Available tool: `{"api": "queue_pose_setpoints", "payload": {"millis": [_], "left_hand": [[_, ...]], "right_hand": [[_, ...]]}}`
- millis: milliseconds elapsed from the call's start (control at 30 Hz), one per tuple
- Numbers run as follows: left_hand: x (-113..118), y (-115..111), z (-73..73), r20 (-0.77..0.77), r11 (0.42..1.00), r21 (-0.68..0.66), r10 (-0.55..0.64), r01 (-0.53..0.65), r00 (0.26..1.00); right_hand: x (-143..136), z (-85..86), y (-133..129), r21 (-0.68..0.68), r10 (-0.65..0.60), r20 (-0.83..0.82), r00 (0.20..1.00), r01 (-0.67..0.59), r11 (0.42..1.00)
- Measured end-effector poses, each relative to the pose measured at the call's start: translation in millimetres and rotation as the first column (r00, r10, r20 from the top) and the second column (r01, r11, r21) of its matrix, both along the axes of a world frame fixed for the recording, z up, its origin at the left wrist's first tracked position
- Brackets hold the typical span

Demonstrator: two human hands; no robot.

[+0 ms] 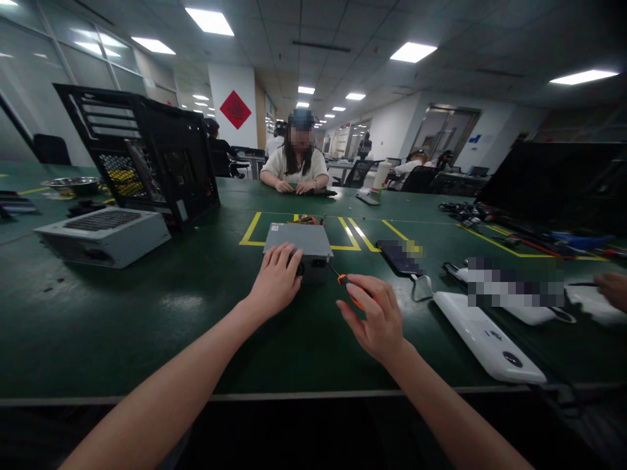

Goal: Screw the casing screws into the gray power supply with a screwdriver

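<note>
A grey metal computer power supply (306,240) lies on the green table (206,346) in front of me, its power socket side facing me. My left hand (277,277) grips its near left edge, fingers over the top and thumb down the front. Between the thumb and fingers of my right hand (375,313) is a screwdriver (351,292) with an orange and black handle. Its thin shaft points to the near right corner of the power supply; whether the tip touches a screw is too small to tell. Coloured cables (309,220) show behind the unit.
At left stand a second power supply (110,232), a black computer case (161,153) and a metal bowl (78,186). To the right lie a phone (399,256) and a white power bank (482,336). A person (296,160) sits opposite; another person's hand (612,287) is at far right.
</note>
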State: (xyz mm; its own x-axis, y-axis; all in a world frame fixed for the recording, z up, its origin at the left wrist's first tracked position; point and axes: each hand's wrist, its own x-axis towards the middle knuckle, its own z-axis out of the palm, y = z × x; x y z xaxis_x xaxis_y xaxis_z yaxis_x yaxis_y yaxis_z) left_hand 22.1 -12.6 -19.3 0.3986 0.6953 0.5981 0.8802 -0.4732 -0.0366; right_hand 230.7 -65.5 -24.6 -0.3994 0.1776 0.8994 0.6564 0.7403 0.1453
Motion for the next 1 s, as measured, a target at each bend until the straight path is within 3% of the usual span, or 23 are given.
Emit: {"api": "queue_pose_setpoints", "payload": {"millis": [233, 367, 533, 700, 1000], "left_hand": [[0.3, -0.2, -1.2, 0.003, 1.000, -0.001, -0.001, 0.001, 1.000], [0.1, -0.1, -1.8, -0.008, 1.000, 0.000, 0.007, -0.007, 1.000], [0.4, -0.4, -1.3, -0.013, 1.000, 0.008, 0.011, -0.011, 1.000], [1.1, -1.4, -1.5, -0.015, 1.000, 0.007, 0.017, -0.017, 1.000], [0.5, -1.0, -2.2, -0.020, 1.000, 0.012, 0.019, -0.019, 1.000]], "right_hand": [[-0.7, -1.0, -0.4, 0.013, -0.011, -0.044, 0.999, 0.012, 1.000], [-1.0, -0.2, -1.3, 0.037, 0.005, 0.035, 0.999, -0.007, 0.999], [-2.7, -0.3, -1.0, -0.020, 0.032, -0.042, 0.999, -0.033, 0.999], [-1.2, -2.5, -1.1, -0.012, 0.022, 0.052, 0.998, -0.021, 1.000], [-1.3, -4.7, -2.2, -0.042, 0.030, -0.009, 1.000, -0.030, 0.999]]}}
